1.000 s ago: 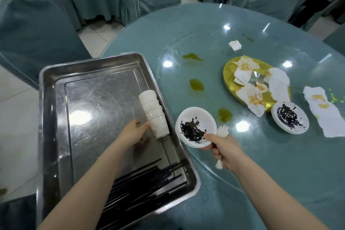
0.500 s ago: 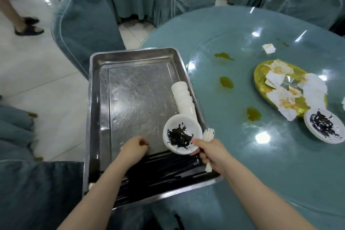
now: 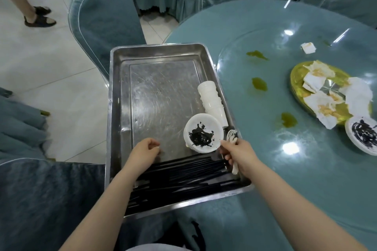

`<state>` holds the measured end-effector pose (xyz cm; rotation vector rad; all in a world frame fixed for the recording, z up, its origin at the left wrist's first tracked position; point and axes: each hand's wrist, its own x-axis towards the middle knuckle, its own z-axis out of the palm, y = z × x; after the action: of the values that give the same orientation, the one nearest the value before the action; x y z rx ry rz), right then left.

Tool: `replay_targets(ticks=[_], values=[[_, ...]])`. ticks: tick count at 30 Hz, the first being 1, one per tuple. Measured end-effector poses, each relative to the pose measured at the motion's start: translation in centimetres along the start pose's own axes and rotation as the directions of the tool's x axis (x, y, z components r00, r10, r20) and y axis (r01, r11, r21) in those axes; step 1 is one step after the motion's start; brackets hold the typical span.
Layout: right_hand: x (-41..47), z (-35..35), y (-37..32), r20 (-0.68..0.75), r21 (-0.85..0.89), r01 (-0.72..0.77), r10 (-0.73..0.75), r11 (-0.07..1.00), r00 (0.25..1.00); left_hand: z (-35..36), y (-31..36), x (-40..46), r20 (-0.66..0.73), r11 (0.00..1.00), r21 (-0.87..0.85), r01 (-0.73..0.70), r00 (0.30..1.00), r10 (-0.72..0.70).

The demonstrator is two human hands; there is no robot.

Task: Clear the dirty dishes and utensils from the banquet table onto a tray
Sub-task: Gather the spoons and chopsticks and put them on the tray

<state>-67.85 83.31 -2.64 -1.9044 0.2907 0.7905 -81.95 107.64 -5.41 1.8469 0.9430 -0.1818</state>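
Now the right hand's grip (image 3: 238, 154) pinches the sauce-smeared bowl (image 3: 203, 133) by its near rim over the tray (image 3: 116, 96).

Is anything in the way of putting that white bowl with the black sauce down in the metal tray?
Nothing visible blocks it. The white bowl with black sauce, held by the right hand, is over the steel tray. Bare tray floor lies just left of it, between the stacked white cups and the black chopsticks.
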Motion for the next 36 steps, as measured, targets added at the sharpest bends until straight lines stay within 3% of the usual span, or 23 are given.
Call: replay_targets(ticks=[3, 6, 11, 20, 33, 36], values=[[-0.3, -0.8, 0.2, -0.056, -0.242, 0.053, -0.068, 0.969, 0.996, 0.2, 0.3, 0.3, -0.004, 1.000, -0.029, -0.006, 1.000, 0.006], [-0.5, -0.3, 0.5, -0.048, -0.487, 0.116, -0.159, 0.866, 0.986, 0.6, 0.9, 0.3, 0.026, 0.998, -0.066, -0.016, 0.999, 0.018], [-0.7, 0.1, 0.0, -0.034, -0.656, 0.143, -0.218, 0.742, 0.975, 0.8, 2.6, -0.7, 0.002, 0.997, -0.043, -0.072, 0.997, 0.072], [-3.5, -5.7, 0.1, -0.105, -0.561, 0.225, -0.338, 0.797, 0.935, 2.4, 9.7, -3.7, -0.010, 0.955, -0.218, -0.200, 0.979, 0.203], [-5.3, -23.0, 6.4, -0.376, -0.434, 0.054, -0.236, 0.899, 0.896, 13.3, 18.1, -6.6, 0.209, 0.909, -0.242, -0.339, 0.897, 0.390], [-5.0, -27.3, 8.4, -0.451, -0.455, -0.049, -0.183, 0.889, 0.874, 16.3, 20.1, -6.8, 0.229, 0.902, -0.212, -0.377, 0.878, 0.421]])
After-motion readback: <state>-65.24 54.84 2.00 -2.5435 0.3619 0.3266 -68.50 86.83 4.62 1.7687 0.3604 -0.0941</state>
